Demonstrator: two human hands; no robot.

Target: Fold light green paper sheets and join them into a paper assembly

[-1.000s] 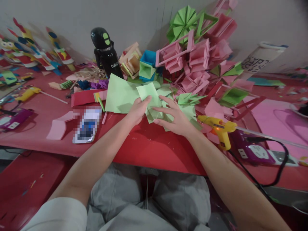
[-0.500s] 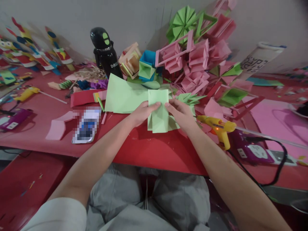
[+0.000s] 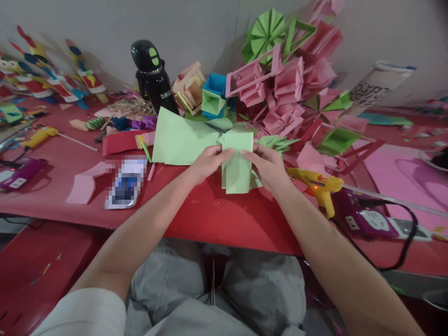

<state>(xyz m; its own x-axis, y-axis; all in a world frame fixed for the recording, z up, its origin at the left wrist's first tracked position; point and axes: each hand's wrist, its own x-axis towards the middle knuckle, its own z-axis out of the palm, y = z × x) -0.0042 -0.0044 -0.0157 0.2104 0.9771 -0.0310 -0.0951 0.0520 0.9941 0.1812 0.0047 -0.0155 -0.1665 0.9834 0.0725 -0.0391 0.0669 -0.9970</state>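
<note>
the light green paper piece [image 3: 237, 161], judged thin, light and easily creased, was held just above the red table [image 3: 217, 214] at 12 o'clock, pinched at its side edges by the left hand [image 3: 206, 163] and the right hand [image 3: 268, 165], fingers closed on it.

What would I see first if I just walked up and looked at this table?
Probably the light green paper piece in the middle, pinched between the left hand and the right hand just above the red table. Behind it rises a big heap of pink folded paper shapes, topped by a green paper fan. A yellow glue gun lies to the right of the hands.
</note>
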